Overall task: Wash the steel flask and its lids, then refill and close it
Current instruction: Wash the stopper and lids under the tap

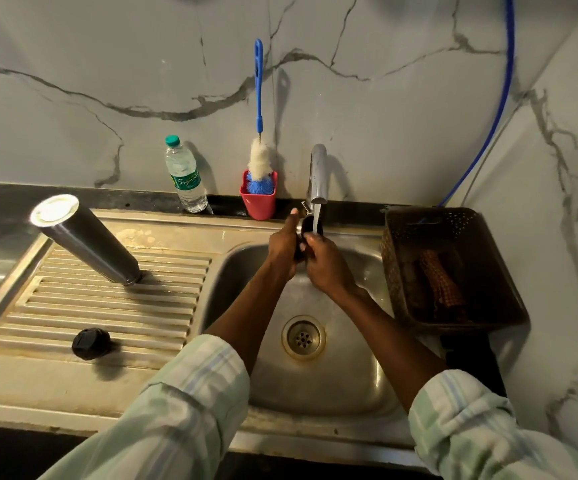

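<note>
Both hands meet under the running tap (318,174) above the steel sink (360,386): the left hand (283,245) is closed around a small dark cup-shaped lid (310,226), thumb raised along its side, while the right hand (325,266) grips the same lid from the other side, fingers curled against it; the lid is largely hidden by the hands, so it is probably one of the flask's lids, open end towards the camera, with the water stream (316,220) falling onto its rim. The steel flask (85,239) stands upside down on the ribbed draining board (107,306) to the left of the basin, well apart from the hands, its flat base uppermost. A black round lid (91,343) lies on the same board, nearer the camera. Against the marble wall, on the dark tabletop (0,209), stand a plastic water bottle (185,174) with a green cap and a red cup (259,200) holding a blue-handled bottle brush (259,133). A brown perforated basket (454,268) containing a checked cloth (441,282) sits to the right of the basin. Pale checked sleeves (183,410) cover both forearms, rolled up.
</note>
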Demonstrator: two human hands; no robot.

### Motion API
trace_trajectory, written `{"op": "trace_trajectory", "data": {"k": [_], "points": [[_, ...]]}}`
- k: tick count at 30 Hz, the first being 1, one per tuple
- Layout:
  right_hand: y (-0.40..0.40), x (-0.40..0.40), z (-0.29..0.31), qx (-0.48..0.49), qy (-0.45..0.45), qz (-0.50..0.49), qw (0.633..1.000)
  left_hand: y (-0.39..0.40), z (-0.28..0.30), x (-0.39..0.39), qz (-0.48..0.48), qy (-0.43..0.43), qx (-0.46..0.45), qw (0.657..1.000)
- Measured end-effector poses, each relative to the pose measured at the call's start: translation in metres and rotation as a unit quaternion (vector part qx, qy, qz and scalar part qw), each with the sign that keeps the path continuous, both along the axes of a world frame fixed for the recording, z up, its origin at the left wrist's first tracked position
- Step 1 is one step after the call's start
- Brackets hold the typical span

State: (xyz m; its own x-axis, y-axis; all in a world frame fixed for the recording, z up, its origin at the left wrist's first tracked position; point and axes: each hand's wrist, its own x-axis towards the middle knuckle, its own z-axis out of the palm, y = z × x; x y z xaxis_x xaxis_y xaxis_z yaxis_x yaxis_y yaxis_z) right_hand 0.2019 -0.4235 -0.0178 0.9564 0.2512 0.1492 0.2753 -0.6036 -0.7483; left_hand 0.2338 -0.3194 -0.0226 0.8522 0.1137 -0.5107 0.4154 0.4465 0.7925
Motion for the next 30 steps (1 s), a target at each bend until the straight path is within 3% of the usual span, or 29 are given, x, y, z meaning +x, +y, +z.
{"op": "trace_trajectory", "data": {"k": [3,5,7,8,9,11,13,15,18,20,21,23,24,26,28,30], "points": [[0.000,-0.001,-0.014,-0.047,-0.072,-0.012,0.996,-0.004,-0.001,0.000,-0.024,0.005,-0.027,0.999],[0.010,-0.001,-0.006,0.079,0.025,-0.114,0.990,-0.007,-0.001,-0.003,-0.037,-0.016,-0.056,0.998],[0.016,0.005,0.006,0.277,0.147,-0.212,0.926,-0.007,-0.002,-0.010,-0.049,-0.053,-0.074,0.995],[0.016,0.009,0.009,0.346,0.172,-0.235,0.892,-0.006,-0.004,-0.011,-0.054,-0.071,-0.068,0.994],[0.016,0.011,0.012,0.361,0.181,-0.232,0.885,-0.004,-0.005,-0.013,-0.055,-0.088,-0.055,0.993],[0.015,0.009,0.016,0.263,0.158,-0.167,0.937,-0.002,-0.003,-0.014,-0.042,-0.078,-0.045,0.995],[0.011,0.003,0.010,0.080,0.096,-0.067,0.990,-0.001,-0.001,-0.011,-0.028,-0.049,-0.040,0.998],[0.002,-0.003,-0.001,-0.044,0.003,0.015,0.999,0.000,0.000,-0.008,-0.018,-0.017,-0.021,0.999],[-0.004,-0.005,-0.011,-0.086,-0.084,0.025,0.992,-0.002,0.000,-0.008,-0.039,0.013,-0.015,0.999],[0.004,-0.005,-0.005,0.033,-0.005,-0.072,0.997,-0.004,0.000,-0.012,-0.055,0.001,-0.032,0.998],[0.007,-0.003,0.000,0.143,0.086,-0.133,0.977,-0.004,-0.001,-0.015,-0.060,-0.015,-0.044,0.997],[0.009,0.004,0.010,0.367,0.217,-0.222,0.877,-0.003,-0.003,-0.018,-0.066,-0.052,-0.045,0.995],[0.008,0.006,0.012,0.404,0.235,-0.226,0.855,-0.002,-0.005,-0.018,-0.062,-0.065,-0.031,0.995],[0.005,0.005,0.016,0.308,0.211,-0.163,0.913,-0.001,-0.003,-0.019,-0.050,-0.055,-0.013,0.997],[0.003,-0.001,0.009,0.113,0.144,-0.061,0.981,-0.001,-0.002,-0.016,-0.031,-0.018,-0.009,0.999],[-0.005,-0.002,-0.009,-0.038,0.027,0.021,0.999,-0.003,-0.001,-0.013,-0.007,0.029,-0.001,1.000]]}}
